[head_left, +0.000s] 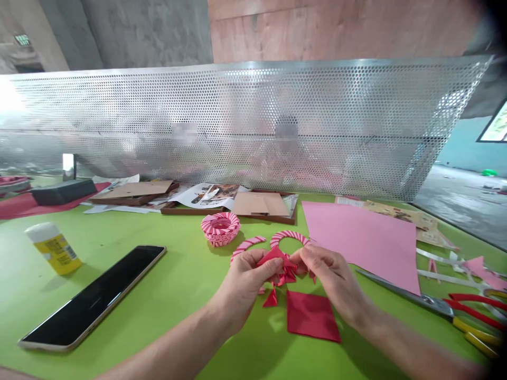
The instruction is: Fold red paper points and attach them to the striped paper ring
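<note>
1. left hand (241,277), thumb and fingers pinched together, clamps a folded red paper (272,255) above the middle of a green table (178,327).
2. right hand (330,272) meets it from the right, its fingertips drawn together at the paper's right end; whether they grip it, one cannot tell.
3. small folded red pieces lie just below the hands, among them a red triangle (271,299) on the near side.
4. a dark red square (312,315) rests flat on the table, nearer than the hands and between the forearms.
5. just beyond the fingers sit a striped ring (288,235), partly hidden, and a curved striped strip (250,243); a pink-and-white basket (221,230) stands farther off, to the left.
6. at left, a phone (95,298) lies screen up, near an upright, tilted-looking glue stick (55,250).
7. at right, a pink sheet (364,237) spreads beyond scissors (431,302) with red and yellow at the handles.
</note>
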